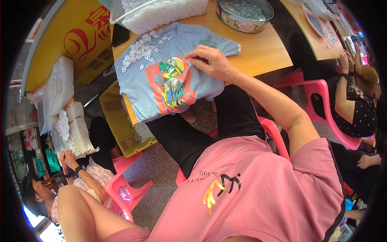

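Note:
A light blue T-shirt (pixel 135 94) with a cartoon crocodile print lies spread over the table's front edge and partly over my lap. My right hand (pixel 211 62) is above the print, palm down, thumb and forefinger brought together in a pinch. Whether something small sits between the fingertips I cannot make out. Left of that hand, a heap of small white plastic pieces with holes (pixel 139 51) rests on the cloth, several of them scattered apart from it. My left arm (pixel 78 205) is bent at the lower left; its hand is out of view.
Behind the shirt stand a clear bin of white pieces (pixel 165 14) and a round tin of small grey metal parts (pixel 246 20) on the wooden table (pixel 266 52). A yellow crate (pixel 121 109) is below left. Other people work at left (pixel 82 173) and right (pixel 350 105), beside pink chairs (pixel 127 183).

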{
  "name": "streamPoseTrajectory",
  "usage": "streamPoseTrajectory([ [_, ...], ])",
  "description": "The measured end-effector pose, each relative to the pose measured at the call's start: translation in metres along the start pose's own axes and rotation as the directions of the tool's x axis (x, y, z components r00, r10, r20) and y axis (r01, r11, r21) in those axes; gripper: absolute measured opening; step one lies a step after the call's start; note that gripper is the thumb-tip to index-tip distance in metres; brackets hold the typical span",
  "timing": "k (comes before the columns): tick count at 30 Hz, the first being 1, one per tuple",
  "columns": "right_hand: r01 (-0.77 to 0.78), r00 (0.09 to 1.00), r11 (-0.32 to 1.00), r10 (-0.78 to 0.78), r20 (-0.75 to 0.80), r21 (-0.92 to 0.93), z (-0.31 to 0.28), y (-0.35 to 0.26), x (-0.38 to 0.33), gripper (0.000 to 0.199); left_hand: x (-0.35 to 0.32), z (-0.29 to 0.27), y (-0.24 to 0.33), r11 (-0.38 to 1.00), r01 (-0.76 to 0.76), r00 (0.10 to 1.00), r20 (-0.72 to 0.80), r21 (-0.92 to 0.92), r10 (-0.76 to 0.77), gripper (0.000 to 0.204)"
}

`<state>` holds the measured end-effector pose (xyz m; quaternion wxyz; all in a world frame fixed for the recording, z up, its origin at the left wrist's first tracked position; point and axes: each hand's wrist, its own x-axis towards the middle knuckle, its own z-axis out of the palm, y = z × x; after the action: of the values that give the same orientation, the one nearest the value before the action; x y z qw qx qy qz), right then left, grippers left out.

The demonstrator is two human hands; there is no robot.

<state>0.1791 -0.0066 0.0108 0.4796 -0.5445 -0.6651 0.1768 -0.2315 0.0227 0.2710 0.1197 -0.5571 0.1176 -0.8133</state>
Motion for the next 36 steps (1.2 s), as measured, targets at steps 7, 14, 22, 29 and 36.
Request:
streamPoseTrajectory([
  [7, 0.009, 0.999, 0.997, -0.006, -0.035, 0.073, 0.0, -0.004, 0.0, 0.012, -0.043, 0.134, 0.024, 0.994, -0.089, 0.996, 0.023, -0.068, 0.091, 0.04],
  [14, -0.018, 1.0, 0.995, 0.02, -0.016, 0.097, -0.006, -0.003, -0.002, 0.015, -0.049, 0.121, 0.06, 0.888, 0.419, 0.82, 0.498, -0.189, -0.281, 0.032],
  [22, 0.087, 0.994, 0.986, -0.077, -0.076, 0.142, -0.004, -0.005, -0.002, 0.017, -0.055, 0.097, 0.07, 0.833, 0.548, 0.707, 0.571, -0.071, -0.417, 0.032],
  [29, 0.08, 0.996, 0.992, -0.077, -0.036, 0.1, -0.004, 0.001, -0.002, 0.015, -0.048, 0.071, 0.081, 0.792, 0.609, 0.61, 0.612, 0.045, -0.504, 0.032],
  [36, -0.179, 0.979, 0.945, 0.198, -0.043, 0.272, -0.009, -0.002, -0.01, 0.012, -0.059, 0.059, 0.093, 0.745, 0.644, 0.513, 0.625, 0.173, -0.588, 0.033],
])
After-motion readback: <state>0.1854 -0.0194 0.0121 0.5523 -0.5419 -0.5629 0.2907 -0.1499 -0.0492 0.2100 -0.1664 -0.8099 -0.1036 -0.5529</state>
